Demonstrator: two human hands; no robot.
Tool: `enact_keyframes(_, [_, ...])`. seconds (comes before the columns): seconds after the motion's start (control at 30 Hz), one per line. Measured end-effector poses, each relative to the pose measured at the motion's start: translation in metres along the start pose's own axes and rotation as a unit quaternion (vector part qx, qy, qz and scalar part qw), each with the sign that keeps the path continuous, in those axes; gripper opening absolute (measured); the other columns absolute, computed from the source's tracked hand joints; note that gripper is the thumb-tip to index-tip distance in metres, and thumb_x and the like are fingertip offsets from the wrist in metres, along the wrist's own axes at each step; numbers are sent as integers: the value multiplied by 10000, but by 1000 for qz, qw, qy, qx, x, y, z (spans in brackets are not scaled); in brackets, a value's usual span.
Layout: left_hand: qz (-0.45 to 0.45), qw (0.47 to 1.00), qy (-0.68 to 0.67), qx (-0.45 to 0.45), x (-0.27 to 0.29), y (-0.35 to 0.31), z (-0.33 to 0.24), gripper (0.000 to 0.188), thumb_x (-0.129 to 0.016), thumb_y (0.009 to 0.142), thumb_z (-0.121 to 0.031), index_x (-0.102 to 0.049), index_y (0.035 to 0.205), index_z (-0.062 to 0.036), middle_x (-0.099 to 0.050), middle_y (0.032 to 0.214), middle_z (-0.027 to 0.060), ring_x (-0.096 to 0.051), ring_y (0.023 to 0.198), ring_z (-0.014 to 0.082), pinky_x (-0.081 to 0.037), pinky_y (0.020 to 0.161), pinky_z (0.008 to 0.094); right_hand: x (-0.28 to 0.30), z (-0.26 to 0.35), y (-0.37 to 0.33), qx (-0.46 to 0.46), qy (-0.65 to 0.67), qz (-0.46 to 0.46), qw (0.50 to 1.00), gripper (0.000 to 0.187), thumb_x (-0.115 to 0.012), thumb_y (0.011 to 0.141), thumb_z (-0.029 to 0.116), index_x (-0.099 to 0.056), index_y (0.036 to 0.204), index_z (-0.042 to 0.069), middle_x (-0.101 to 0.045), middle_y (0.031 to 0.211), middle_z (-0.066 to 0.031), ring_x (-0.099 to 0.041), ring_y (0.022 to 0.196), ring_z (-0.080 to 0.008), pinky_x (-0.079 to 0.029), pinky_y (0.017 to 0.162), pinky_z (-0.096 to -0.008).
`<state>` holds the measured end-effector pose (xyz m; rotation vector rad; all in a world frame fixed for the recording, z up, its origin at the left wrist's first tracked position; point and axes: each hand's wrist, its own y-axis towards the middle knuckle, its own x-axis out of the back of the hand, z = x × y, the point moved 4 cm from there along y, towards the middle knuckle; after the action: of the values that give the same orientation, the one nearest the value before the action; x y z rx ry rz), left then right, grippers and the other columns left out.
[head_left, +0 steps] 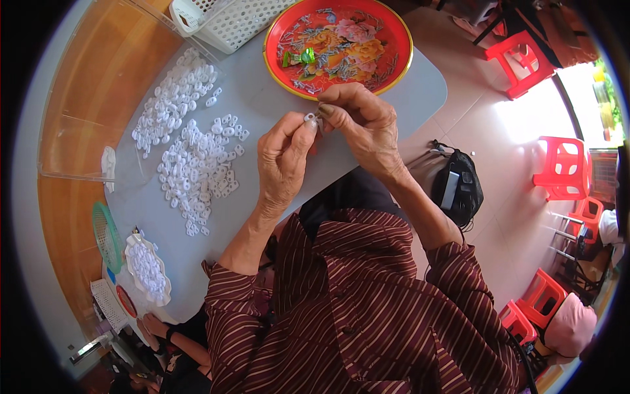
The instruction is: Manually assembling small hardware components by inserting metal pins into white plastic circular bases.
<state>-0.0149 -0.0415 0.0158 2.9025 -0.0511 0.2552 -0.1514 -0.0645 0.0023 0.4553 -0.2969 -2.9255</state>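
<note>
My left hand (287, 154) pinches a small white plastic piece with holes (310, 117) between thumb and fingers, above the near side of the table. Close against it, my right hand (367, 128) has thumb and forefinger pressed together; what they grip is too small to make out. Just beyond both hands lies a round red tray (403, 49) with a yellow rim and a flower pattern, strewn with many tiny grey metal parts. A shiny green wrapped item (299, 58) rests in it. To the left are two heaps of white plastic pieces, a nearer heap (197, 161) and a farther heap (176, 92).
A white perforated basket (239, 26) stands at the back of the grey table (423, 85). At the left are a scalloped dish (164, 292) of white pieces, a green basket (105, 236) and another person's hand (155, 326). A black mesh bag (462, 187) and red stools (522, 62) are on the right.
</note>
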Motion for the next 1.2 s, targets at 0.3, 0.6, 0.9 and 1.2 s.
enact_keyframes(0.3, [0, 1000, -2, -2, -2, -1, 2, 166, -536, 914, -122, -540, 811, 7, -538, 693, 5, -430, 621, 75, -382, 555, 239, -1, 0, -2, 5, -10, -8, 1000, 139, -601, 866, 9, -593, 1000, -26, -625, 810, -42, -591, 716, -87, -494, 673, -226])
enact_keyframes(0.6, [2, 1000, 3, -4, -2, -1, 1, 184, -530, 915, -135, -530, 797, 7, -483, 668, -8, -385, 602, 70, -349, 530, 237, 2, -1, -2, 21, -67, -8, 998, 103, -626, 854, 28, -617, 941, -25, -628, 743, -36, -586, 686, -80, -489, 633, -219])
enact_keyframes(0.9, [29, 999, -26, 1, 0, -1, 7, 175, -540, 914, -151, -549, 832, 4, -477, 665, -15, -396, 608, 66, -352, 532, 229, 3, -1, -2, 4, -88, -4, 996, 124, -647, 860, 88, -593, 835, -22, -592, 688, -15, -523, 627, -65, -435, 559, -218])
enact_keyframes(1.2, [57, 996, 41, -53, 4, 5, -1, 162, -542, 904, -137, -555, 846, 14, -510, 665, 4, -431, 589, 71, -380, 537, 226, -1, 8, -3, 31, -179, 13, 983, 143, -630, 877, 110, -594, 823, -18, -588, 668, -14, -513, 621, -66, -423, 551, -226])
